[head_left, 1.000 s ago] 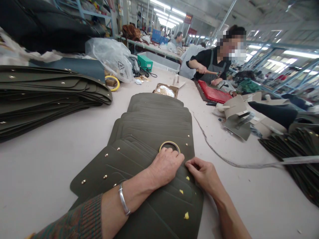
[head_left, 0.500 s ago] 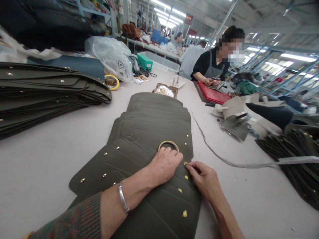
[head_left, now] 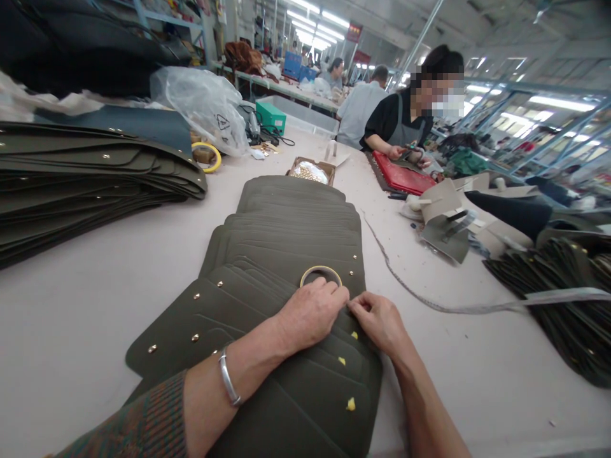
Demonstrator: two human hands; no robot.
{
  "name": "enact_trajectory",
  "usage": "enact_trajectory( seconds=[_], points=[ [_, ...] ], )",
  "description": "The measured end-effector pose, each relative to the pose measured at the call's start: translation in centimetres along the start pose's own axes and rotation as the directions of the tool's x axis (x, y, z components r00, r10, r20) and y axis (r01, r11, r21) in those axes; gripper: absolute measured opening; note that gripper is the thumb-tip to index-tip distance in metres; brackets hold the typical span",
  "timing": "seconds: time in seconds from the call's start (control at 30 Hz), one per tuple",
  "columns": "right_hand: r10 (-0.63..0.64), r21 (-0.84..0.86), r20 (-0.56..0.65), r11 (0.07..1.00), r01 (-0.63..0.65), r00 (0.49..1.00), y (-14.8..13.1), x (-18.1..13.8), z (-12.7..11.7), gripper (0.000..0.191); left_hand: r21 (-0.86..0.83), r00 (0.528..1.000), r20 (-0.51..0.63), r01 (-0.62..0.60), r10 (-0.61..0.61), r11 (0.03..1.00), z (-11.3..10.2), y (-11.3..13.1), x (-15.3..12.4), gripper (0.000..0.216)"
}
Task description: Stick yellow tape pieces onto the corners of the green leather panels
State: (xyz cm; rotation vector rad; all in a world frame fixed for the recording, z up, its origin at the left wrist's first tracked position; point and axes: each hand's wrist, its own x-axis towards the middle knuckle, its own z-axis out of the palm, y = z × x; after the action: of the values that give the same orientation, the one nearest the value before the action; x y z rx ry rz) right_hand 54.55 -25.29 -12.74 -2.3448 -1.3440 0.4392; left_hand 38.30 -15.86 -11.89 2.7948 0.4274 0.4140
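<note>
Dark olive panels (head_left: pixel 286 238) lie in an overlapping stack in front of me, several with small gold studs. My left hand (head_left: pixel 312 312) rests on them, its curled fingers closed over the near rim of a yellow-edged tape roll (head_left: pixel 321 270). Close to its fingertips, at the stack's right edge, my right hand (head_left: pixel 379 318) has thumb and forefinger pinched together. Whatever sits in that pinch is hidden. Small yellow bits (head_left: pixel 351 404), which look like torn tape, are stuck in a row along the panel's right side.
More studded panels (head_left: pixel 95 184) are piled at left, near another yellow tape roll (head_left: pixel 207 157). Beyond the stack stands a box of gold studs (head_left: pixel 312 172). A cord (head_left: pixel 405 289) crosses the table at right towards more dark panels (head_left: pixel 554 305). A co-worker handles a red piece (head_left: pixel 401 173).
My right hand has shifted slightly up and left, closer to my left fingertips, and now covers the topmost yellow bit. The whole view has shifted a little. The co-worker's hands have moved apart.
</note>
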Motion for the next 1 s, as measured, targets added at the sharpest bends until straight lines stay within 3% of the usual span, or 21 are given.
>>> enact_trajectory(
  seconds=[0.27,0.33,0.43,0.53,0.77,0.9,1.0],
  points=[
    [0.000,0.023,0.021,1.000,-0.001,1.000,0.0,0.0,0.1,0.015,-0.100,0.993,-0.116,-0.015,0.004,0.995,0.6,-0.6,-0.2,0.017],
    [-0.002,0.121,-0.005,0.993,0.002,1.000,0.2,0.1,0.2,0.009,-0.146,0.988,-0.156,-0.023,0.000,0.989,0.6,-0.9,-0.2,0.023],
    [-0.001,0.370,-0.089,0.928,0.034,0.996,0.7,0.0,0.2,0.020,-0.187,0.981,-0.196,-0.055,0.017,0.981,0.5,-1.2,-0.2,0.039],
    [-0.054,0.512,-0.223,0.843,0.164,0.973,0.8,-0.6,0.1,0.023,-0.191,0.975,-0.223,-0.054,0.010,0.980,0.5,-1.3,-0.3,0.048],
    [-0.455,0.344,-0.322,0.760,0.551,0.830,-0.8,-0.8,0.4,0.018,-0.137,0.982,-0.187,0.000,-0.025,0.991,0.4,-0.9,-0.1,0.042],
    [-0.495,0.248,-0.338,0.773,0.583,0.800,-1.4,-1.0,0.5,0.017,-0.160,0.977,-0.211,-0.049,0.014,0.986,0.4,-0.9,-0.2,0.036],
    [-0.476,0.159,-0.360,0.816,0.556,0.802,-2.0,-1.4,0.8,0.015,-0.145,0.946,-0.317,-0.121,0.070,0.982,1.3,-1.6,-0.5,0.029]
  ],
)
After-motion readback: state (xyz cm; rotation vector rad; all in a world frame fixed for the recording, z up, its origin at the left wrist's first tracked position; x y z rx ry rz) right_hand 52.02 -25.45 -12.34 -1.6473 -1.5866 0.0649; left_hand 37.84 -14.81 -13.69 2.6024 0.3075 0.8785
